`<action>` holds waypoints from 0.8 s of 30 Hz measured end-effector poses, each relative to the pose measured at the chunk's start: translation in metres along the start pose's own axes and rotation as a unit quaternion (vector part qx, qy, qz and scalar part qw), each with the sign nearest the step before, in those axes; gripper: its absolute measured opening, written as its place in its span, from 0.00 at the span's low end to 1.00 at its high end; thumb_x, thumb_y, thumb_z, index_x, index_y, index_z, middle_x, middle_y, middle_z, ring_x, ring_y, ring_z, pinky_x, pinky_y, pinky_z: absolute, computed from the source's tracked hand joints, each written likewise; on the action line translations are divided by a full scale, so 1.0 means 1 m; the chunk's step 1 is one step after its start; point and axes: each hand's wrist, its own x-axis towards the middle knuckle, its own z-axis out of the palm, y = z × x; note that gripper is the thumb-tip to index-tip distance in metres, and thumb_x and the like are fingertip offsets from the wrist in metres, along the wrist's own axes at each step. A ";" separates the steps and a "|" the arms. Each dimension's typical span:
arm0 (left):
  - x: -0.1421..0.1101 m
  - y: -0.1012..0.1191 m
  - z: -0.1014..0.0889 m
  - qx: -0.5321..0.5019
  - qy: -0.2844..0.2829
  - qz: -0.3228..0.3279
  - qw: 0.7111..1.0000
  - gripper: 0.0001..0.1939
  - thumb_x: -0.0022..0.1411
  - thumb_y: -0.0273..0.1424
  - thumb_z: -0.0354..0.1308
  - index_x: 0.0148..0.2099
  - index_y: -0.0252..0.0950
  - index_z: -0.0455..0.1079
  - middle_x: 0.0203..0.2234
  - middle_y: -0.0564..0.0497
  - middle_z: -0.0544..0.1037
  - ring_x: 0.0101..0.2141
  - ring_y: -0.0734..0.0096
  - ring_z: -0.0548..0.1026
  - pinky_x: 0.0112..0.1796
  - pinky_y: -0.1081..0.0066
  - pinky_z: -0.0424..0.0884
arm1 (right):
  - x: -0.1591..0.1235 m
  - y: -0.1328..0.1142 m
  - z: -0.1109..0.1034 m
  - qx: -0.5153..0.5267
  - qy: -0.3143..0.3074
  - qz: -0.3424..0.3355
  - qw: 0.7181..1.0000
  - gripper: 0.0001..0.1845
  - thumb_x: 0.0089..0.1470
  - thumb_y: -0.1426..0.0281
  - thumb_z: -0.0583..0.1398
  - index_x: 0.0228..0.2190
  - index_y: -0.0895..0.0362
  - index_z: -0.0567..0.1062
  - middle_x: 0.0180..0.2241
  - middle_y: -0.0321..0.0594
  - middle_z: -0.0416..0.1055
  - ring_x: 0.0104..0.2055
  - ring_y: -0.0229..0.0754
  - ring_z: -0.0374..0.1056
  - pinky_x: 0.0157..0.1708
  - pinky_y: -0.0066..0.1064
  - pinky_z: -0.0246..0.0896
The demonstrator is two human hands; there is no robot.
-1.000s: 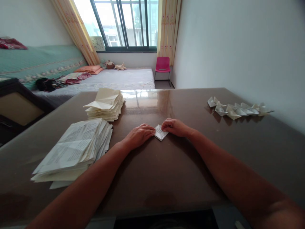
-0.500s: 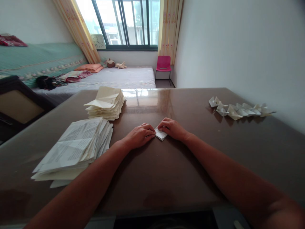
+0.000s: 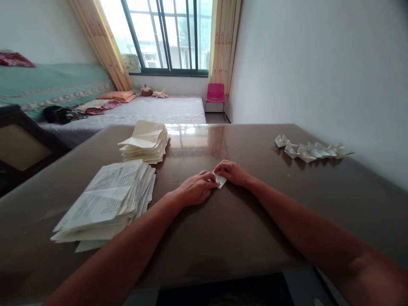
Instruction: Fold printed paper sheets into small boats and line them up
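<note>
A small folded paper (image 3: pixel 221 180), white with print on it, lies on the brown table (image 3: pixel 204 229) between my hands. My left hand (image 3: pixel 199 187) has its fingers closed on the paper's left side, the fingertips reaching over its face. At the upper edge, my right hand (image 3: pixel 232 172) pinches the same paper with bent fingers. Parts of the paper are hidden beneath the fingers of both hands.
On the left stand a stack of printed sheets (image 3: pixel 98 193) and, behind it, a stack of cream sheets (image 3: pixel 146 142). Several folded paper shapes (image 3: pixel 307 152) sit at the right near the wall. Beyond the table are a bed (image 3: pixel 178 108) and a pink chair (image 3: pixel 216 93).
My left hand has moved right and further over the folded paper, covering more of it. My right hand stays at its upper edge. The whole view has shifted slightly.
</note>
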 end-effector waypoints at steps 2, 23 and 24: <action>-0.001 0.001 -0.003 -0.012 0.004 -0.001 1.000 0.20 0.62 0.27 0.49 0.54 0.45 0.70 0.47 0.49 0.71 0.47 0.65 0.68 0.50 0.67 0.68 | 0.006 0.002 -0.008 0.072 -0.025 0.057 0.995 0.12 0.58 0.66 0.55 0.37 0.57 0.77 0.34 0.41 0.74 0.35 0.39 0.69 0.38 0.32 0.65; -0.004 0.005 0.004 0.054 -0.072 -0.018 0.996 0.28 0.68 0.40 0.44 0.66 0.34 0.51 0.65 0.42 0.54 0.64 0.60 0.51 0.62 0.59 0.55 | -0.040 -0.019 -0.003 -0.243 -0.132 -0.055 0.959 0.44 0.59 0.44 0.43 0.65 0.61 0.47 0.66 0.50 0.43 0.68 0.50 0.38 0.65 0.44 0.33; -0.004 0.006 0.003 0.058 -0.073 -0.023 0.995 0.28 0.68 0.40 0.44 0.66 0.33 0.52 0.64 0.42 0.55 0.64 0.59 0.52 0.62 0.58 0.55 | -0.040 -0.019 -0.004 -0.252 -0.129 -0.052 0.958 0.43 0.59 0.45 0.42 0.65 0.60 0.48 0.66 0.49 0.44 0.68 0.50 0.39 0.64 0.46 0.33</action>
